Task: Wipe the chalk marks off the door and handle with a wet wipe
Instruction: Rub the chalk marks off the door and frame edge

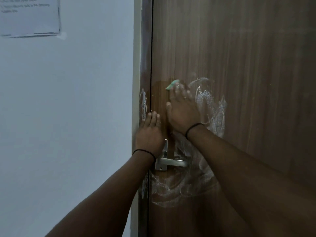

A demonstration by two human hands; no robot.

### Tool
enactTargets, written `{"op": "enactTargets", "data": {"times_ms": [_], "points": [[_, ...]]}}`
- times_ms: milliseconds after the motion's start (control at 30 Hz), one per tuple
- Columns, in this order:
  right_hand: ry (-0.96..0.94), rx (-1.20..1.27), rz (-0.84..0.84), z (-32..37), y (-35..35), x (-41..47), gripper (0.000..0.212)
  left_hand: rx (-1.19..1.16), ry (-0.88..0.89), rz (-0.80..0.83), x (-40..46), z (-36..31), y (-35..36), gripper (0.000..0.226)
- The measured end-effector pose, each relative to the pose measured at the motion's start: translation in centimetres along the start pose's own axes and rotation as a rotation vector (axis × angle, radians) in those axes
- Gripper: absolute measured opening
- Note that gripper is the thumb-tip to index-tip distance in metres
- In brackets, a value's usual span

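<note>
A brown wooden door (248,57) fills the right half of the view. White chalk marks (213,108) smear it right of my right hand, and more chalk (172,187) circles below the silver lever handle (174,162). My right hand (183,110) presses a green wet wipe (172,84) flat against the door above the handle; only the wipe's tip shows past my fingertips. My left hand (150,132) lies flat with fingers extended on the door's left edge, just above the handle plate, holding nothing. A darker damp patch sits between my hands.
The door frame (144,65) runs down the door's left side and carries chalk smears (143,103). Left of the frame is a pale wall (68,117) with a printed paper sheet (30,16) stuck at the top left.
</note>
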State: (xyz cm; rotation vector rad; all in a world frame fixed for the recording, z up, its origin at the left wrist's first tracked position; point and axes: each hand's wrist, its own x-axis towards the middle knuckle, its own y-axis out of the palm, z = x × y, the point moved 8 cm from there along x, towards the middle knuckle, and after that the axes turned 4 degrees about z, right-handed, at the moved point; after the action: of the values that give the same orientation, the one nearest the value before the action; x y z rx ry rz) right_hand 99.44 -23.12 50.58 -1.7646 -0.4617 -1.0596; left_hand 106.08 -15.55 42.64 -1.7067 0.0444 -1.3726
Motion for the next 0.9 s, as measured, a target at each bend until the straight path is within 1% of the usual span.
{"op": "enactTargets", "data": {"times_ms": [67, 100, 133, 200, 233, 267, 300, 367, 433, 467, 567, 633, 700, 767, 800, 833, 900], "points": [[-0.162, -0.048, 0.058, 1.3, 1.7, -2.6, 0.058, -0.012, -0.005, -0.007, 0.2, 0.2, -0.1, 0.057], [-0.199, -0.076, 0.084, 0.5, 2.2, -4.3, 0.057, -0.011, -0.005, -0.009, 0.1, 0.4, -0.2, 0.056], [-0.172, -0.093, 0.075, -1.1, 2.0, -5.1, 0.057, -0.011, -0.002, -0.009, 0.1, 0.6, -0.2, 0.056], [-0.021, -0.058, 0.005, -4.0, 0.5, -3.8, 0.056, -0.012, 0.008, -0.004, -0.1, 0.6, -0.3, 0.057], [0.057, -0.027, -0.033, -4.6, -0.3, -2.3, 0.057, -0.008, 0.012, -0.001, -0.1, 0.4, -0.3, 0.057], [0.093, 0.003, -0.053, -4.1, -1.0, -0.9, 0.058, -0.008, 0.008, 0.003, 0.0, 0.3, -0.2, 0.058], [0.084, 0.009, -0.047, -3.0, -1.1, -0.1, 0.059, -0.013, -0.002, 0.008, 0.1, 0.2, -0.1, 0.058], [-0.022, -0.023, 0.02, -0.6, 0.2, -0.9, 0.059, -0.02, -0.025, 0.007, 0.0, 0.1, -0.1, 0.058], [-0.138, -0.074, 0.089, -0.6, 1.6, -4.0, 0.058, -0.009, -0.02, 0.004, -0.2, 0.1, -0.2, 0.058], [-0.153, -0.095, 0.108, -1.6, 1.8, -5.4, 0.057, -0.001, -0.013, 0.007, -0.3, 0.2, -0.3, 0.058], [-0.067, -0.11, 0.058, -4.0, 0.9, -5.3, 0.057, 0.009, -0.007, 0.019, -0.4, 0.3, -0.4, 0.058], [-0.011, -0.061, 0.031, -3.0, 0.4, -4.1, 0.058, 0.011, -0.009, 0.026, -0.4, 0.1, -0.4, 0.059], [-0.059, -0.048, 0.075, -0.7, 1.5, -4.5, 0.059, 0.0, -0.028, 0.027, -0.6, 0.0, -0.3, 0.06], [-0.208, -0.115, 0.149, 0.2, 3.1, -6.7, 0.059, -0.004, -0.034, 0.015, -0.7, 0.0, -0.4, 0.059], [-0.249, -0.147, 0.182, -0.5, 3.5, -7.9, 0.059, -0.005, -0.029, 0.013, -0.7, 0.0, -0.4, 0.059], [-0.252, -0.166, 0.192, -1.7, 3.6, -8.5, 0.059, -0.004, -0.024, 0.02, -0.7, 0.1, -0.3, 0.059], [-0.138, -0.165, 0.124, -4.3, 2.6, -8.3, 0.059, 0.005, -0.02, 0.032, -0.8, 0.1, -0.1, 0.06]]}}
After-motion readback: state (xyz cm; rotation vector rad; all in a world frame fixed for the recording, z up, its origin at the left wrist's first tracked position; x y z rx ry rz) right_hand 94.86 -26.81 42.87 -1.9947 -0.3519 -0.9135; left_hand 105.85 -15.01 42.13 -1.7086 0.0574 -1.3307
